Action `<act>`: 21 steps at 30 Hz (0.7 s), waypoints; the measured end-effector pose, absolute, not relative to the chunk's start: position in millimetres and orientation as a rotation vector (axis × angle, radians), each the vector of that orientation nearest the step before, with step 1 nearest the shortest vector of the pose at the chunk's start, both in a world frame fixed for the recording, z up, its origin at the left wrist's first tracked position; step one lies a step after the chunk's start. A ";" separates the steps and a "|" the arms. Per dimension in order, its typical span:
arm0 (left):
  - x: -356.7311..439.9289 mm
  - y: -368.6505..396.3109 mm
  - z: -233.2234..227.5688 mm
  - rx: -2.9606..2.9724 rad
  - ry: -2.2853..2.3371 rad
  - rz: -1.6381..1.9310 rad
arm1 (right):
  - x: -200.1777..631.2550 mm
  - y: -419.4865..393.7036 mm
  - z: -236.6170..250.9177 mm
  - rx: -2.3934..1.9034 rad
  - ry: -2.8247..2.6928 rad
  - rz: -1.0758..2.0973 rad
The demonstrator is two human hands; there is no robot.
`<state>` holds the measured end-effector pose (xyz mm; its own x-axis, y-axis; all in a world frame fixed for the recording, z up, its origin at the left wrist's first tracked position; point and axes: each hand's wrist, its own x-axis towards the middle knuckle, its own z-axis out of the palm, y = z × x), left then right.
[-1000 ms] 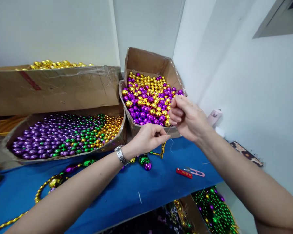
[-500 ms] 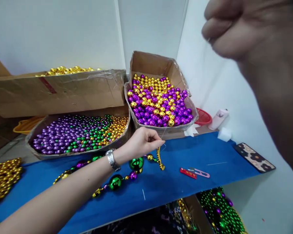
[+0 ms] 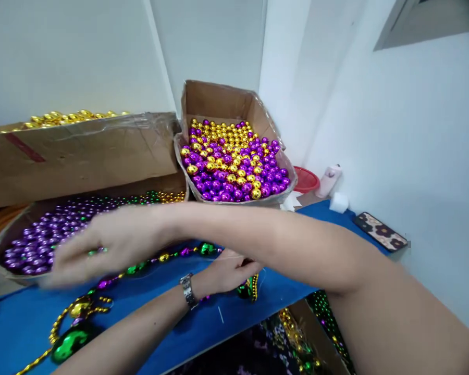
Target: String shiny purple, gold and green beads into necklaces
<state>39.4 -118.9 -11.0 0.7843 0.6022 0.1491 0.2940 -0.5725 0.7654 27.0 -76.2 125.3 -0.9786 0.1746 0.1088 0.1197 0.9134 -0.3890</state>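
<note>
My left hand [image 3: 229,271], with a metal watch on its wrist, is low over the blue table. Its fingers are closed on a thin clear thread [image 3: 262,276]. A short gold bead strand [image 3: 255,287] and a large green bead [image 3: 244,289] show just beneath it. My right arm crosses above the left. My right hand [image 3: 105,242] is in front of the box of small purple beads, smeared by motion, so its grip is unclear. A necklace of green, purple and gold beads [image 3: 164,258] lies along the table, with a big green bead [image 3: 72,344] near the front left.
Cardboard boxes hold purple and gold beads [image 3: 234,166], small purple beads [image 3: 42,234] and gold beads [image 3: 78,119]. A red basket [image 3: 307,179], a pink bottle [image 3: 329,180], a white block [image 3: 339,202] and a flower-patterned phone case [image 3: 381,230] are at the right. Bead strands [image 3: 297,338] hang below the edge.
My right hand has swept from the upper right down across to the left. My left hand has dropped lower toward the table. The view has turned somewhat to the right.
</note>
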 end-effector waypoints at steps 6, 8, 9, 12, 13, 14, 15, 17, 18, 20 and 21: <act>23.6 -113.7 -7.9 2.045 0.742 0.681 | 110.3 -92.8 78.5 -0.675 -2.668 0.002; 17.9 -110.3 -7.0 1.958 0.788 0.705 | 153.0 -102.7 59.9 -0.869 -2.470 0.177; 15.5 -108.5 -6.8 1.914 0.812 0.706 | 170.8 -108.8 48.6 -0.941 -2.392 0.274; 10.8 -104.0 -6.3 1.804 0.892 0.703 | 203.0 -127.2 13.2 -1.181 -2.233 0.695; 10.1 -103.0 -5.9 1.778 0.915 0.702 | 207.3 -131.8 4.1 -1.223 -2.215 0.760; 9.8 -102.3 -5.3 1.756 0.934 0.693 | 209.4 -135.0 -2.3 -1.251 -2.205 0.776; 9.7 -101.9 -4.8 1.737 0.947 0.675 | 210.2 -136.9 -5.5 -1.261 -2.209 0.740; 9.6 -101.9 -4.1 1.695 0.963 0.632 | 210.0 -137.7 -4.1 -1.253 -2.227 0.580; 9.4 -101.9 -4.2 1.667 0.959 0.612 | 209.5 -137.5 -1.1 -1.249 -2.236 0.500; 8.2 -101.6 -5.3 1.583 0.928 0.594 | 207.2 -138.8 4.1 -1.258 -2.246 0.370; 7.2 -101.1 -6.2 1.530 0.907 0.602 | 205.1 -141.0 4.7 -1.271 -2.244 0.334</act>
